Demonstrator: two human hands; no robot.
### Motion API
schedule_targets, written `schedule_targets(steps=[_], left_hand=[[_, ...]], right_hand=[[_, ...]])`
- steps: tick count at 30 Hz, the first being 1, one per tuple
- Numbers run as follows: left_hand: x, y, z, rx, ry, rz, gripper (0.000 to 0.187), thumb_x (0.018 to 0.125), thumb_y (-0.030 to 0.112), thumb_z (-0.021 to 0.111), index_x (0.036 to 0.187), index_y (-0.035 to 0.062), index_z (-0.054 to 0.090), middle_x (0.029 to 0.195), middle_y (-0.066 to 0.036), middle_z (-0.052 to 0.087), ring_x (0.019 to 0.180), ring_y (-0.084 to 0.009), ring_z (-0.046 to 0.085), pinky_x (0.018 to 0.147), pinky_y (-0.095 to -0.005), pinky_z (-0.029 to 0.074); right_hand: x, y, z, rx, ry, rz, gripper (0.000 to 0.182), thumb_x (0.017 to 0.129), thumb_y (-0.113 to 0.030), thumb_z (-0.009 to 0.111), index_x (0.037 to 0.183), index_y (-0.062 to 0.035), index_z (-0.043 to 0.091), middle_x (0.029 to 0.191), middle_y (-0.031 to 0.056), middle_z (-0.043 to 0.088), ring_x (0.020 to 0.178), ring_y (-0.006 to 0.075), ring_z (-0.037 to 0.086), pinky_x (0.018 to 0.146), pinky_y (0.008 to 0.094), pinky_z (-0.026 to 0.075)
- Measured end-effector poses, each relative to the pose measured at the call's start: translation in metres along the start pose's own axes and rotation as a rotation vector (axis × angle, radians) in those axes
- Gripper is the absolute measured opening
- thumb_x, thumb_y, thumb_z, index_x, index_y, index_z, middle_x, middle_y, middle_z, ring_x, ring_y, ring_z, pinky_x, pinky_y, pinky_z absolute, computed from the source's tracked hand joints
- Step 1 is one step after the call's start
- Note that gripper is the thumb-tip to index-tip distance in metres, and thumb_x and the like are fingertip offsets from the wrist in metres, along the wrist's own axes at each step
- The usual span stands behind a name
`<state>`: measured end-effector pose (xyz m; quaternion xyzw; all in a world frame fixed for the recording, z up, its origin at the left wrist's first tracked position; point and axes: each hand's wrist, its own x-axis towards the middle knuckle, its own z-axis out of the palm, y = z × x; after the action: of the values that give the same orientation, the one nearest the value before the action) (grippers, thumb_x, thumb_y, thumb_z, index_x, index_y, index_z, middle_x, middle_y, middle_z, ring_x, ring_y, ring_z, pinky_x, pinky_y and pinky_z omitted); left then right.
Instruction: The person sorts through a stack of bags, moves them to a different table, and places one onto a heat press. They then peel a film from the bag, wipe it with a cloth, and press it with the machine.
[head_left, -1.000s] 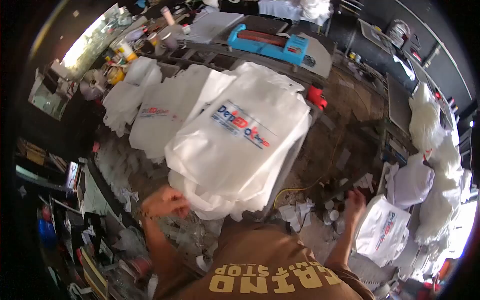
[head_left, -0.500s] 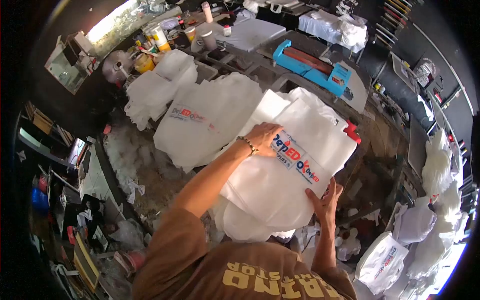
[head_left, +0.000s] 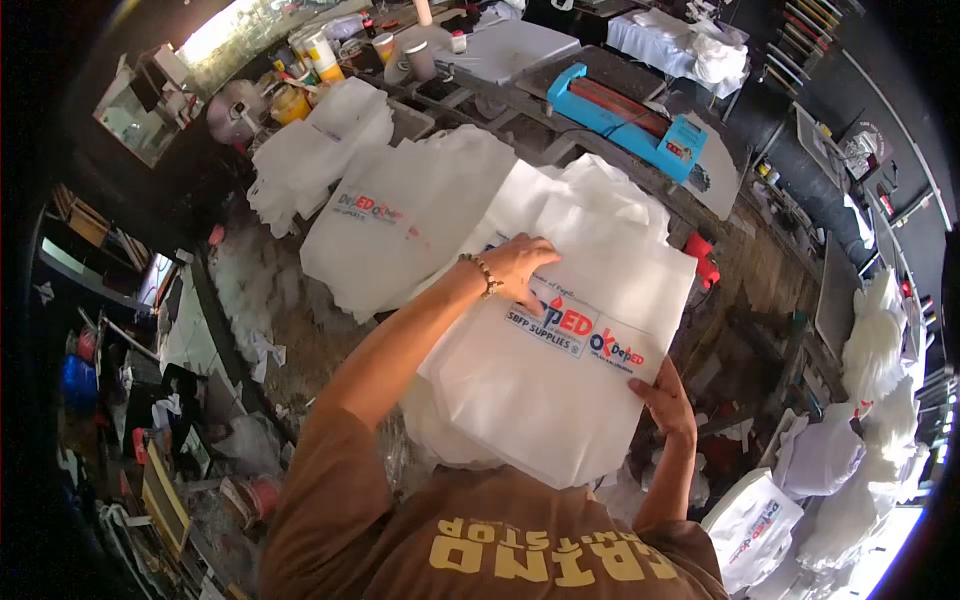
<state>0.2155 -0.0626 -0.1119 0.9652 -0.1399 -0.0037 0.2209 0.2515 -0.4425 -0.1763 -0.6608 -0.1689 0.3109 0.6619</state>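
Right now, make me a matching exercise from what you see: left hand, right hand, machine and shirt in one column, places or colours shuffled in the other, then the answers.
1. Left hand
2. Right hand
3. Machine
4. Shirt

A. at the right edge of the top bag
B. brown with yellow lettering
C. by the left end of the bag's print
D. blue, beyond the bag

Pairs: 1-C, 2-A, 3-D, 4-B

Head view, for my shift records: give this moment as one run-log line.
left hand: on DepED-printed white bag; right hand: at bag's right edge; blue machine: farther back
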Motion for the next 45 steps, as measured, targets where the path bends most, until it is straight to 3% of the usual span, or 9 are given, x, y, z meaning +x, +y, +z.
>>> schedule_targets(steps=[3,4,10,16,22,28,33,38,45], left_hand=[[0.0,0.012,0.005,0.155,-0.071,-0.072,0.071,0.062,0.034,0.093,0.119,0.0015,0.065,0.127,-0.011,0.056,0.118,-0.0322,0.053,0.103,-0.0414,0.047],[0.0,0.012,0.009,0.153,-0.08,-0.068,0.071,0.062,0.034,0.093,0.119,0.0015,0.065,0.127,-0.011,0.056,0.118,-0.0322,0.053,0.103,-0.0414,0.047],[-0.01,0.007,0.017,0.123,-0.006,-0.044,0.062,0.063,0.035,0.092,0.109,0.0029,0.067,0.108,-0.01,0.06,0.109,-0.0301,0.057,0.096,-0.0397,0.05],[-0.01,0.004,0.013,-0.021,-0.186,-0.247,0.059,0.062,0.037,0.093,0.104,0.005,0.065,0.107,-0.012,0.058,0.109,-0.0307,0.057,0.094,-0.0396,0.05],[-0.006,0.042,0.015,0.125,0.01,-0.18,0.064,0.069,0.04,0.088,0.119,0.0093,0.063,0.114,-0.01,0.056,0.113,-0.0313,0.054,0.098,-0.0451,0.046],[0.064,0.089,0.063,0.095,0.001,0.084,0.056,0.079,0.039,0.081,0.125,0.0116,0.063,0.123,-0.006,0.058,0.119,-0.0286,0.054,0.1,-0.0452,0.045],[0.096,0.112,0.083,-0.193,0.04,0.147,0.04,0.083,0.021,0.077,0.121,0.0126,0.065,0.123,-0.005,0.06,0.116,-0.0263,0.056,0.097,-0.0453,0.046],[0.085,0.114,0.077,-0.17,0.29,0.275,0.004,0.079,0.009,0.074,0.083,0.0101,0.074,0.101,-0.002,0.067,0.097,-0.0229,0.064,0.089,-0.0396,0.05],[-0.003,0.105,0.05,0.03,0.303,0.431,0.015,0.068,0.003,0.073,0.083,0.0075,0.074,0.097,-0.002,0.068,0.087,-0.0194,0.065,0.084,-0.0372,0.052]], right_hand=[[0.006,-0.001,0.004,-0.298,0.254,-0.087,0.058,0.087,0.004,0.07,0.14,-0.0002,0.048,0.114,0.0095,0.066,0.107,0.0176,0.063,0.095,0.0335,0.051],[0.005,-0.01,0.009,-0.348,0.315,-0.106,0.049,0.087,0.002,0.072,0.132,0.0014,0.053,0.095,0.0047,0.065,0.088,0.0119,0.063,0.082,0.0273,0.052],[0.0,0.017,0.002,-0.483,0.491,-0.156,0.03,0.089,-0.004,0.073,0.114,0.0019,0.059,0.079,0.0011,0.062,0.069,0.007,0.054,0.065,0.0228,0.045],[-0.003,0.012,0.002,-0.539,0.525,-0.166,0.017,0.093,-0.011,0.071,0.099,0.0014,0.062,0.083,0.0014,0.064,0.073,0.0061,0.055,0.069,0.0231,0.045],[0.0,-0.019,0.012,0.063,0.371,-0.072,0.024,0.1,-0.013,0.062,0.118,0.0026,0.059,0.101,0.0073,0.068,0.091,0.01,0.063,0.082,0.0262,0.05],[0.017,-0.019,0.005,0.174,0.298,-0.01,0.038,0.101,-0.024,0.051,0.121,0.0068,0.061,0.103,0.0099,0.067,0.092,0.0137,0.061,0.082,0.0305,0.049],[0.017,-0.022,0.009,0.289,0.276,0.003,0.037,0.104,-0.024,0.048,0.123,0.0059,0.06,0.106,0.0083,0.068,0.093,0.0133,0.063,0.083,0.0285,0.049],[0.016,-0.009,0.004,0.477,0.278,-0.027,0.032,0.104,-0.018,0.051,0.124,0.0063,0.058,0.108,0.0085,0.067,0.097,0.0125,0.062,0.085,0.0288,0.049],[0.021,-0.004,0.002,0.231,0.342,-0.052,0.024,0.105,-0.016,0.05,0.12,0.0005,0.056,0.105,0.0062,0.066,0.09,0.01,0.061,0.079,0.0275,0.051]])
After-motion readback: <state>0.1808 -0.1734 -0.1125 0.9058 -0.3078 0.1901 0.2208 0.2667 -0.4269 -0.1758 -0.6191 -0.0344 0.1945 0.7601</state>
